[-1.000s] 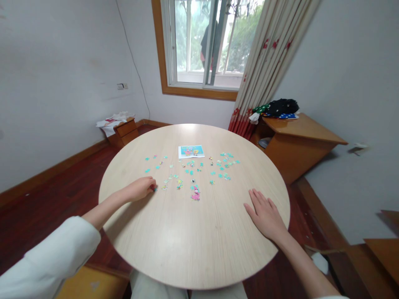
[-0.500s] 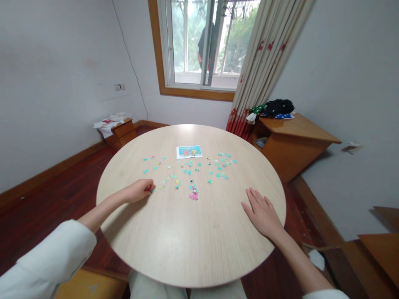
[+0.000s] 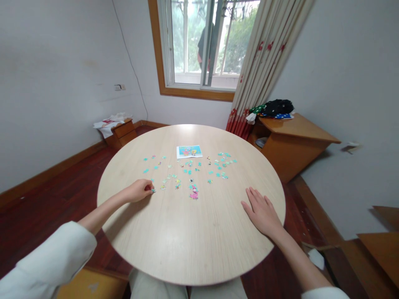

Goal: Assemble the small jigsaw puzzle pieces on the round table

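My left hand (image 3: pixel 141 190) is closed at the left side of the round table (image 3: pixel 187 236), its fingertips pinching a small teal puzzle piece (image 3: pixel 153 191) close to the tabletop. My right hand (image 3: pixel 262 211) lies flat on the right side, fingers stretched out and holding nothing. Between them sits a joined pink section of puzzle (image 3: pixel 193 193). Several loose pieces, mostly teal, are scattered beyond it, with one cluster (image 3: pixel 225 160) to the right. A yellowish group of pieces (image 3: pixel 178 183) lies left of the pink section. Behind them rests a printed picture (image 3: pixel 189 151) with pink and yellow cartoon figures.
A wooden cabinet (image 3: pixel 299 141) with a pile of dark cloth (image 3: pixel 278 108) on top stands behind the table at right. A small wooden drawer unit (image 3: pixel 124 133) is at the back left. A person (image 3: pixel 202 47) shows beyond the window.
My left hand's fingers have shifted very slightly, and the teal piece at their tips shows a little more. My right hand stays where it was.
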Available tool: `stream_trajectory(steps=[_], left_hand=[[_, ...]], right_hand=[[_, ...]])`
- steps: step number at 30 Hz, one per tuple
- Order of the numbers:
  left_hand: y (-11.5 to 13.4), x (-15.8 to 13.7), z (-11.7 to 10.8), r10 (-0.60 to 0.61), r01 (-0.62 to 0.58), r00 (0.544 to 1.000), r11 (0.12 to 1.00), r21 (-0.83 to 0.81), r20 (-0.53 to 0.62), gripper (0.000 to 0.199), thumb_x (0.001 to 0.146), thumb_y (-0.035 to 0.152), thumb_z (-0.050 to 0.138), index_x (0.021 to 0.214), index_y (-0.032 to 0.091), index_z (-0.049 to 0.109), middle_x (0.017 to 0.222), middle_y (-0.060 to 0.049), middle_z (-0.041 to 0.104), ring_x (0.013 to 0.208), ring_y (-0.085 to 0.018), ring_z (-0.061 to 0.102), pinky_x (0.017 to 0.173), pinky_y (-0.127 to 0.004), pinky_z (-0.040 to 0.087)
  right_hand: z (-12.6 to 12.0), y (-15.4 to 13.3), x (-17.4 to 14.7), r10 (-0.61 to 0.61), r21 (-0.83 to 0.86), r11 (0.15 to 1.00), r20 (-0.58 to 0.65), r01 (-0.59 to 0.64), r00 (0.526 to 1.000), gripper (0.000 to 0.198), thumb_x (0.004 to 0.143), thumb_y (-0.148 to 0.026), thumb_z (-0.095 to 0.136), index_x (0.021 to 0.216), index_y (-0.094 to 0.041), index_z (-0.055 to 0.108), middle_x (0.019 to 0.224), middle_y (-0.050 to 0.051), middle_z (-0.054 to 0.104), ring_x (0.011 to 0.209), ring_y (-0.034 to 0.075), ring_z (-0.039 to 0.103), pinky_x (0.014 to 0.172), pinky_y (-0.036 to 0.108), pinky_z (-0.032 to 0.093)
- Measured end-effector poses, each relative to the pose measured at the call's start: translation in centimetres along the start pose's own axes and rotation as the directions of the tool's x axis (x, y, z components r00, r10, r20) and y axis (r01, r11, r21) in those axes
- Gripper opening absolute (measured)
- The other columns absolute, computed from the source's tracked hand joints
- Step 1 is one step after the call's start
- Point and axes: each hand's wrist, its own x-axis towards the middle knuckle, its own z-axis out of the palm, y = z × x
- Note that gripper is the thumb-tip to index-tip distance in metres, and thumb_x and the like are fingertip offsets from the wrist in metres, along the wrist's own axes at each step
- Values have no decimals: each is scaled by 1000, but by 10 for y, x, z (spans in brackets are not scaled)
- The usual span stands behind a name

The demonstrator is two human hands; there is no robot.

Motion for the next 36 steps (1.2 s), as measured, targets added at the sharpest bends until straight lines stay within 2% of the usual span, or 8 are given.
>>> stream_trajectory(steps=[7, 14, 27, 36], left_hand=[[16, 5, 3, -19, 16, 999, 998, -62, -50, 24, 69, 39, 44, 63, 17, 53, 59, -1, 54, 58, -13, 46, 56, -25, 33], [32, 6, 5, -23, 19, 999, 996, -92, -42, 24, 69, 39, 45, 61, 17, 51, 57, 0, 51, 56, -12, 43, 54, -25, 32], [37, 8, 11, -16, 9, 997, 995, -97, -69, 24, 69, 40, 45, 60, 18, 50, 55, 1, 51, 58, -13, 45, 55, -25, 33], [44, 10, 16, -14, 5, 999, 981, -196, -46, 25, 71, 40, 45, 62, 18, 51, 54, 0, 54, 57, -14, 49, 56, -26, 35]], right_hand=[[0, 1, 0, -3, 18, 1000, -7, 4, 1000, 61, 91, -44, 21, 140, -10, 33, 145, 13, 35, 135, 24, 29, 110, 46, 23], [0, 1, 0, -10, 16, 1000, -3, 10, 1000, 61, 91, -44, 21, 139, -10, 35, 145, 13, 34, 134, 24, 29, 109, 46, 23], [1, 1, 0, -8, 14, 1000, -19, 8, 1000, 60, 90, -45, 21, 138, -11, 36, 145, 13, 35, 134, 24, 30, 110, 46, 23], [1, 1, -1, -7, 25, 1000, -15, 7, 1000, 60, 90, -44, 21, 139, -11, 34, 145, 13, 34, 135, 24, 28, 110, 45, 22]])
